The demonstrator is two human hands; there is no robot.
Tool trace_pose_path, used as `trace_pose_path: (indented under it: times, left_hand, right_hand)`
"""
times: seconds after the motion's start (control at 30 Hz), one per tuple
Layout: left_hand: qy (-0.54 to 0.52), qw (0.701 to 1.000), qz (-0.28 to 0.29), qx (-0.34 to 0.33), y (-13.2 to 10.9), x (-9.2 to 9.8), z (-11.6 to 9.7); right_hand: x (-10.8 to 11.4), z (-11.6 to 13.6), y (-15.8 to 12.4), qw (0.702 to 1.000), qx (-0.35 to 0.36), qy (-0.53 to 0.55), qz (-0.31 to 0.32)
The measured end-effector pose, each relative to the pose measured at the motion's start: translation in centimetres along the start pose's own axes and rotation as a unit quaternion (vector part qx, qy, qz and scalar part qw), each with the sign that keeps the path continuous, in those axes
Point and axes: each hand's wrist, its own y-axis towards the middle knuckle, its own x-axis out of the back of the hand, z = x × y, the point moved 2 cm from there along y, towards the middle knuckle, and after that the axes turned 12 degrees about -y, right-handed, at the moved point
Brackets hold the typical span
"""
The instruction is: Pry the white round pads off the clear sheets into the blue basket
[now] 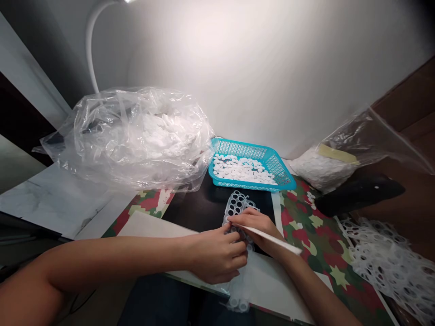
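Note:
My left hand (220,254) is closed, its thumb and forefinger pinched at a translucent plastic sheet with rows of round holes (235,204). Part of this sheet is hidden beneath both hands, and clear plastic with round shapes (238,302) hangs below them past the near edge. My right hand (260,225) meets the left from the other side, fingers bent over the sheet. A thin, flat white strip (272,238) slants across the right hand, which grips it; its far end lies by the fingertips. What exactly sits between the left fingertips is covered.
Behind the hands stands a blue plastic basket (251,185) with many small white round pieces. A large clear bag (136,140) fills the back left. Rightward are another bag of white pieces (319,167), a black object (360,194) and a heap of holed plastic sheets (390,262).

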Motion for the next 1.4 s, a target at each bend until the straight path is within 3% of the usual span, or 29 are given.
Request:
trace_pose_path:
  times: [0.33,0.67,0.9,1.07,1.13,1.27,1.4]
  left_hand:
    - [0.015,1.000,-0.016,-0.022,0.1,-0.2,0.1]
    - [0.007,1.000,-0.005,-0.021,0.2,-0.3,0.2]
    - [0.011,1.000,-0.009,-0.013,0.1,0.0,0.0]
    - [0.006,1.000,-0.016,-0.009,0.0,0.0,0.0]
    - [-0.001,1.000,-0.014,0.000,0.0,-0.1,0.0]
    - [-0.030,0.999,-0.004,0.024,-0.1,-0.1,0.1]
    - [-0.058,0.997,-0.013,0.047,-0.2,0.1,0.4]
  right_hand:
    - [0.2,0.3,0.5,0.994,0.059,-0.087,-0.031]
    - [1.5,0.3,0.7,0.997,-0.048,-0.010,-0.055]
    - [1.5,0.3,0.5,0.980,-0.129,-0.016,-0.148]
    - [2.9,-0.7,0.1,0.935,-0.193,0.000,-0.299]
    - [3.4,-0.8,0.0,0.945,-0.179,0.003,-0.274]
    - [3.2,-0.2,-0.3,0.987,-0.113,-0.004,-0.114]
    - [3.1,0.4,-0.4,0.992,-0.096,-0.015,-0.081]
